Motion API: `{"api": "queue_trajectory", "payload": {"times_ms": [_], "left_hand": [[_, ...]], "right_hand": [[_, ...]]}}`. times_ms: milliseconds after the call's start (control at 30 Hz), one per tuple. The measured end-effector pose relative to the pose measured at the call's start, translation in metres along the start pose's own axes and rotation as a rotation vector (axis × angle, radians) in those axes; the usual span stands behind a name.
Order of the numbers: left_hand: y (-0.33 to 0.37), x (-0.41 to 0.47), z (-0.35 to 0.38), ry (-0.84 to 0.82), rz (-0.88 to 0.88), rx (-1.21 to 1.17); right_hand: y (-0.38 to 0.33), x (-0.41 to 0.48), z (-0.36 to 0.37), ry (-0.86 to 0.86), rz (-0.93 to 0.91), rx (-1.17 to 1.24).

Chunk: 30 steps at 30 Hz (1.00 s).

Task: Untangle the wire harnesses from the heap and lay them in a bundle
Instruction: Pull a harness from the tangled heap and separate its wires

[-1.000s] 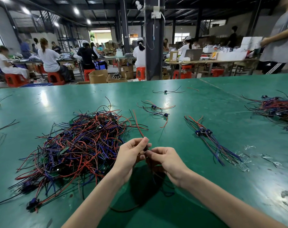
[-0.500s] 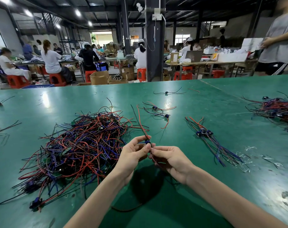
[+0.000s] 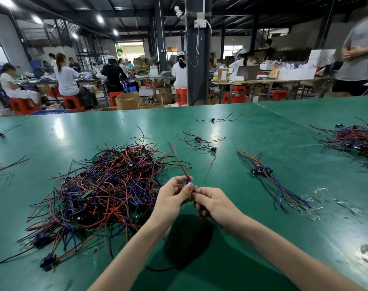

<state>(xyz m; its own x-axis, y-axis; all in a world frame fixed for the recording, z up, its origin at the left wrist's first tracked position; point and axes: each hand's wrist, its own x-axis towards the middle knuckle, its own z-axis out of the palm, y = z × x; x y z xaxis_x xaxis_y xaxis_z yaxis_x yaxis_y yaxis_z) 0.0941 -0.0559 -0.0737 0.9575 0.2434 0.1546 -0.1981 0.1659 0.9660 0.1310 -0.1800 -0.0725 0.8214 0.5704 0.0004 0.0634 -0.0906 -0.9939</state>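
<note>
- I am holding one harness (image 3: 180, 161) at centre frame: my left hand (image 3: 170, 198) is pinching its blue connector (image 3: 188, 182), and my right hand (image 3: 214, 203) is curling round its trailing wires.
- I am judging it light, limp and snag-prone; the connector is looking like the firmest hold.
- I am counting one heap (image 3: 107, 190) centre left, one bundle (image 3: 263, 171) right of centre, three loose harnesses (image 3: 198, 139) upper centre, and one pile (image 3: 355, 141) at the right edge.

Glossy smooth green table (image 3: 263, 238); plastic-coated wires in heap (image 3: 107, 190); cardboard box (image 3: 127, 101)
</note>
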Motion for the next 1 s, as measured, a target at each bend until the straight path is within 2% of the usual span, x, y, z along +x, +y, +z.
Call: {"api": "queue_trajectory", "payload": {"times_ms": [67, 167, 367, 567, 833, 1000], "left_hand": [[0.0, 0.0, 0.0, -0.006, -0.006, -0.005], [0.0, 0.0, -0.002, -0.024, -0.007, 0.037], [0.002, -0.001, -0.001, 0.024, 0.013, 0.031], [0.008, 0.001, -0.004, 0.116, 0.063, -0.01], [0.011, 0.0, -0.005, 0.068, -0.006, -0.06], [0.011, 0.0, -0.007, 0.112, 0.05, -0.02]], "right_hand": [[0.004, 0.0, 0.002, 0.052, -0.133, -0.25], [0.005, -0.004, 0.003, 0.081, -0.217, -0.36], [0.005, -0.006, 0.005, 0.126, -0.223, -0.324], [0.004, -0.008, 0.006, 0.09, -0.221, -0.43], [0.002, -0.009, 0.005, 0.08, -0.234, -0.442], [0.001, -0.009, 0.003, 0.113, -0.26, -0.449]]}}
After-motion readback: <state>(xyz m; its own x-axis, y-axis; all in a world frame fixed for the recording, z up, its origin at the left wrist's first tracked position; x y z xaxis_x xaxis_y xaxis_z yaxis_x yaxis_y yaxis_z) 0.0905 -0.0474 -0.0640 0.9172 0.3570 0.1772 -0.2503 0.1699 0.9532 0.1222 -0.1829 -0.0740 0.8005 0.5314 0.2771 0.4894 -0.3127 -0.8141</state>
